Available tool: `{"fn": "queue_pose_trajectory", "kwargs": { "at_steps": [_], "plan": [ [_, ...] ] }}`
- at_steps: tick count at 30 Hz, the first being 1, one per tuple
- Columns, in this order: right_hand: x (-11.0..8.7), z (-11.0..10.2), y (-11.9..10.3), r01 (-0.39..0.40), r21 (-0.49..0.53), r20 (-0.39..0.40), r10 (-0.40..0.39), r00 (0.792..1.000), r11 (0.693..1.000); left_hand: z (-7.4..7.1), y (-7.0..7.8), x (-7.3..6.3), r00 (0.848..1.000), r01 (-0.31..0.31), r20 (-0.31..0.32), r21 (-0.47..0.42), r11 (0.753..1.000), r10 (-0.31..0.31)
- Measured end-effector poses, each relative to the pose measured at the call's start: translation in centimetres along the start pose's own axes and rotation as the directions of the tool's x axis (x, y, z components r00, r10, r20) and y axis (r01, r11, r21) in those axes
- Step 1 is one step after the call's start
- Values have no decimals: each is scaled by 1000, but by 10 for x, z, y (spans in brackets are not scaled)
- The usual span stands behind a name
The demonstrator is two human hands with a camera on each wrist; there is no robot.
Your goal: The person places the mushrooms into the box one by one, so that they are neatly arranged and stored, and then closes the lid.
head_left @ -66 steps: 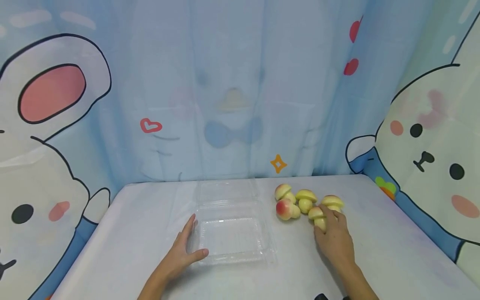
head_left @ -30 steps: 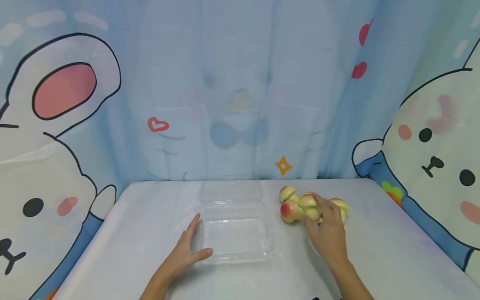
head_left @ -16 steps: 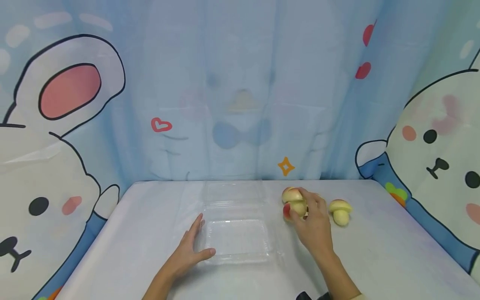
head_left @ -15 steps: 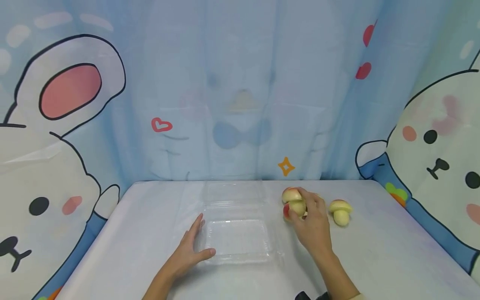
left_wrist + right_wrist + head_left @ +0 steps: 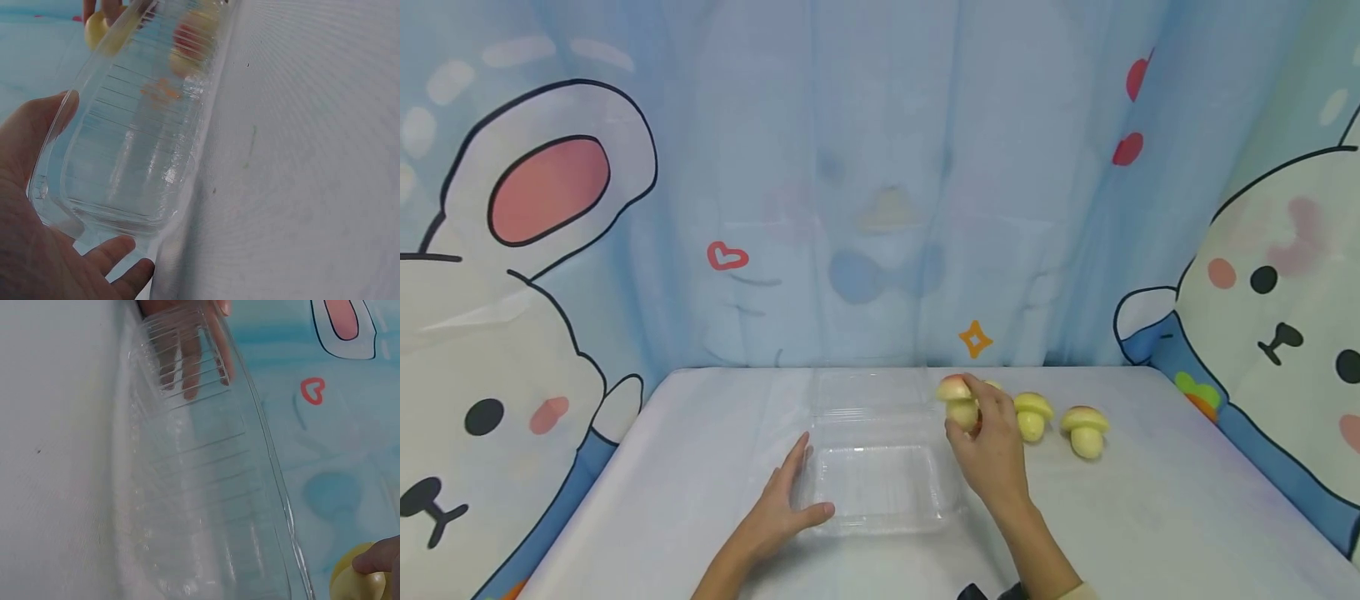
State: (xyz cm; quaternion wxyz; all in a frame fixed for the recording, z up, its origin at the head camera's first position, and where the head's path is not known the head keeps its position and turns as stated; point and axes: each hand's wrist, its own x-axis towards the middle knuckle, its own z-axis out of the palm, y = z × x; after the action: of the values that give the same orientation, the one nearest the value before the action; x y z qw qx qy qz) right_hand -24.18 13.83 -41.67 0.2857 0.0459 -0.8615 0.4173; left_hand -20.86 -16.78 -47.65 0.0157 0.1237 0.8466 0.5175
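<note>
A clear plastic clamshell box [image 5: 880, 454] lies on the table, its lid [image 5: 871, 392] folded back. My left hand [image 5: 775, 510] rests at the box's left side, fingers extended and thumb at the front rim; the left wrist view shows the thumb against the box wall [image 5: 119, 169]. Just beyond the box's right side, my right hand [image 5: 996, 454] pinches a yellow toy mushroom [image 5: 957, 402] with a reddish cap. The right wrist view catches the thumb on this mushroom [image 5: 356, 584] at the lower corner. Two toy mushrooms, one nearer [image 5: 1032, 418] and one farther right [image 5: 1086, 432], stand beyond the right hand.
Another mushroom [image 5: 993, 385] is mostly hidden behind the right hand. A red-and-yellow mushroom [image 5: 190, 40] shows through the plastic in the left wrist view. A white cloth covers the table [image 5: 1150, 517], with a cartoon-print blue curtain [image 5: 880, 125] along its back edge.
My right hand moves left from the right-hand mushrooms, now carrying one mushroom past the rest toward the box. The left hand keeps its place at the box. The head view shifts slightly.
</note>
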Motion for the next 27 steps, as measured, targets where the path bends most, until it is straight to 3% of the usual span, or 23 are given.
{"fn": "queue_pose_trajectory", "kwargs": {
  "at_steps": [7, 27],
  "plan": [
    [-1, 9, -11, -11, 62, 44, 9, 999, 998, 1, -1, 0, 1000, -1, 1, 7, 1000, 1],
    [-13, 54, -35, 31, 95, 160, -46, 986, 995, 3, -2, 1, 1000, -1, -16, 9, 1000, 1]
  ]
}}
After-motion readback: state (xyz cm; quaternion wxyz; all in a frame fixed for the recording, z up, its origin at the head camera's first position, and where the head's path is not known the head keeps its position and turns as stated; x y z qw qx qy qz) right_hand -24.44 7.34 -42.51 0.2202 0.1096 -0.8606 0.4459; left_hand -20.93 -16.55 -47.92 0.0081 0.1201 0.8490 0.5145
